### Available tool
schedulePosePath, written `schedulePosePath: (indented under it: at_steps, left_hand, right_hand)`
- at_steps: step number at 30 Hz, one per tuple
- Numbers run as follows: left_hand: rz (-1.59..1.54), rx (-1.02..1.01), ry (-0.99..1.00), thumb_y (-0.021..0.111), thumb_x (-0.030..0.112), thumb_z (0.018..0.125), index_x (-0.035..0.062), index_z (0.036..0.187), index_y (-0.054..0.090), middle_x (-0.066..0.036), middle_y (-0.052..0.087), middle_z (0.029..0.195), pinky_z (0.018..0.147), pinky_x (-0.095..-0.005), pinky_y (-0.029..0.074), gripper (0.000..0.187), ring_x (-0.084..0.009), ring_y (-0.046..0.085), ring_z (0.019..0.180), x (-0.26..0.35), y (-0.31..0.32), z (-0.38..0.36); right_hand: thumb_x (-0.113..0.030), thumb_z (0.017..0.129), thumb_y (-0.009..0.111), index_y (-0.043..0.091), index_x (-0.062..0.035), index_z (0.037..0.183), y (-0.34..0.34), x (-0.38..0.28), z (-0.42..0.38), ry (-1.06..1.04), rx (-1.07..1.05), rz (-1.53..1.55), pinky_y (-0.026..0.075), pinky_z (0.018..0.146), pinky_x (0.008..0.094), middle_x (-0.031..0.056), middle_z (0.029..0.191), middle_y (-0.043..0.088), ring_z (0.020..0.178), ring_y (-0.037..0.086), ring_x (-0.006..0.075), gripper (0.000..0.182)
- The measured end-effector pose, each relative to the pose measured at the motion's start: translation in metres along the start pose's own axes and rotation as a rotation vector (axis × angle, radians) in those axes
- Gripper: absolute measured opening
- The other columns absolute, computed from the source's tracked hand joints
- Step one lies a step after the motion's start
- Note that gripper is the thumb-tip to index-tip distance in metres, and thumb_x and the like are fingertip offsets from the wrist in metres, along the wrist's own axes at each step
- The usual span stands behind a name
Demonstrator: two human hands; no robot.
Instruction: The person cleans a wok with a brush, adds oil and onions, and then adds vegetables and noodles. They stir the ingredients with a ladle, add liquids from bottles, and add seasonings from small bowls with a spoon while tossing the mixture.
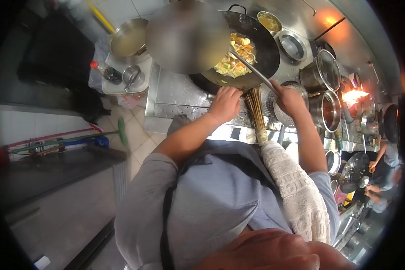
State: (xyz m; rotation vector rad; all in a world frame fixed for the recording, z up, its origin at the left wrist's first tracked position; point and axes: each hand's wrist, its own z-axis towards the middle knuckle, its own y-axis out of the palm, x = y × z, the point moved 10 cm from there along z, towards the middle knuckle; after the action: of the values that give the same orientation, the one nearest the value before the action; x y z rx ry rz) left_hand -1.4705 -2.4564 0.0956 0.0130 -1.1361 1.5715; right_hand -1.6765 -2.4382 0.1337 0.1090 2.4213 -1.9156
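A large dark wok (267,42) holds a mix of pale and orange pieces of cooked food (236,63). My left hand (226,105) is closed at the wok's near rim, fingers curled over it. In my right hand (291,101) is a long-handled metal wok utensil (255,71). Its shaft slants up and left into the food, and its head is hidden there. A round blurred patch covers the wok's left side. Just below the wok, between my hands, stands a bamboo wok brush (255,108).
Right of my right hand lie a perforated strainer (283,114) and steel pots (325,110). Flames (354,96) burn farther right, where other people work at another wok (354,171). On the left, a tray (141,81) carries a dark sauce bottle (109,72) beside a large pan (128,40).
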Motion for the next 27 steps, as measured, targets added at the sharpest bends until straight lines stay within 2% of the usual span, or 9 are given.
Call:
schedulePosePath:
  at_steps: [9, 11, 13, 15, 19, 21, 22, 23, 27]
  left_hand:
    - [-0.003, -0.043, -0.068, 0.064, 0.008, 0.084, 0.0029, 0.099, 0.065, -0.013, 0.061, 0.097, 0.09, -0.0466, 0.046, 0.015, -0.0343, 0.059, 0.098, -0.014, 0.02, 0.009]
    - [0.019, -0.073, -0.098, 0.064, 0.008, 0.083, 0.0028, 0.101, 0.065, -0.014, 0.061, 0.099, 0.092, -0.0466, 0.046, 0.018, -0.035, 0.059, 0.1, -0.013, 0.021, 0.007]
    - [0.027, -0.06, -0.047, 0.065, 0.007, 0.082, 0.0023, 0.107, 0.066, -0.015, 0.062, 0.109, 0.104, -0.0479, 0.043, 0.026, -0.0364, 0.057, 0.113, -0.003, 0.015, 0.001]
    - [0.067, -0.061, -0.032, 0.066, 0.006, 0.081, 0.0024, 0.109, 0.067, -0.015, 0.062, 0.115, 0.109, -0.0492, 0.04, 0.028, -0.0368, 0.055, 0.12, 0.007, 0.009, -0.003]
    - [-0.013, -0.069, -0.071, 0.066, 0.006, 0.08, 0.0033, 0.111, 0.066, -0.017, 0.06, 0.128, 0.118, -0.054, 0.032, 0.032, -0.0385, 0.048, 0.135, 0.018, -0.012, -0.023]
    - [-0.013, -0.019, -0.115, 0.067, 0.006, 0.08, 0.0044, 0.11, 0.067, -0.017, 0.059, 0.129, 0.116, -0.0538, 0.033, 0.03, -0.0388, 0.048, 0.135, 0.014, -0.039, -0.041]
    - [0.008, 0.027, -0.168, 0.067, 0.006, 0.08, 0.0054, 0.109, 0.067, -0.017, 0.059, 0.13, 0.115, -0.0535, 0.035, 0.029, -0.0391, 0.049, 0.135, 0.006, -0.063, -0.062]
    - [0.032, 0.108, -0.231, 0.069, 0.007, 0.079, 0.0059, 0.107, 0.068, -0.017, 0.06, 0.129, 0.113, -0.0516, 0.037, 0.028, -0.0387, 0.05, 0.133, -0.007, -0.085, -0.084]
    - [0.152, 0.468, -0.607, 0.07, 0.008, 0.083, 0.0053, 0.11, 0.065, -0.015, 0.063, 0.122, 0.103, -0.0412, 0.046, 0.028, -0.0326, 0.058, 0.12, -0.084, -0.178, -0.176]
  right_hand:
    - [-0.005, 0.076, 0.06, 0.045, -0.0175, 0.149, 0.014, 0.037, -0.057, 0.059, -0.108, 0.268, 0.052, 0.08, 0.0535, 0.0278, 0.095, 0.068, 0.089, 0.065, 0.0463, 0.076]
    - [-0.008, 0.078, 0.061, 0.045, -0.0142, 0.149, 0.021, 0.034, -0.037, 0.074, 0.088, 0.283, 0.052, 0.083, 0.0531, 0.0277, 0.097, 0.068, 0.092, 0.066, 0.0459, 0.073]
    - [-0.011, 0.081, 0.061, 0.044, -0.0108, 0.148, 0.034, 0.024, -0.017, 0.074, 0.154, 0.389, 0.052, 0.087, 0.0519, 0.0298, 0.101, 0.067, 0.095, 0.065, 0.0467, 0.069]
    - [-0.012, 0.084, 0.06, 0.044, -0.0087, 0.148, 0.037, 0.024, 0.0, 0.312, 0.195, 0.439, 0.051, 0.088, 0.0522, 0.0322, 0.106, 0.066, 0.099, 0.064, 0.0477, 0.066]
    - [-0.012, 0.085, 0.06, 0.044, -0.0034, 0.146, 0.055, 0.023, 0.039, 0.256, 0.269, 0.562, 0.055, 0.082, 0.0498, 0.0307, 0.105, 0.069, 0.094, 0.068, 0.0432, 0.064]
    - [-0.019, 0.09, 0.061, 0.056, -0.0054, 0.127, 0.088, 0.003, 0.049, 0.267, -0.003, 1.029, 0.055, 0.064, 0.0413, 0.0106, 0.08, 0.067, 0.069, 0.068, 0.0249, 0.04]
    - [-0.023, 0.095, 0.059, 0.058, -0.0091, 0.114, 0.103, 0.001, 0.053, 0.276, -0.079, 1.312, 0.048, 0.052, 0.03, 0.0003, 0.072, 0.056, 0.059, 0.057, 0.0137, 0.024]
    - [-0.021, 0.097, 0.056, 0.058, -0.0079, 0.112, 0.103, -0.003, 0.042, 0.488, -0.129, 1.58, 0.041, 0.045, 0.0246, -0.0016, 0.071, 0.051, 0.053, 0.05, 0.0108, 0.02]
    - [-0.016, 0.096, 0.053, 0.053, 0.0021, 0.128, 0.08, -0.024, 0.028, 0.282, -0.53, 2.244, 0.037, 0.041, 0.0207, -0.0037, 0.068, 0.044, 0.05, 0.045, 0.0068, 0.037]
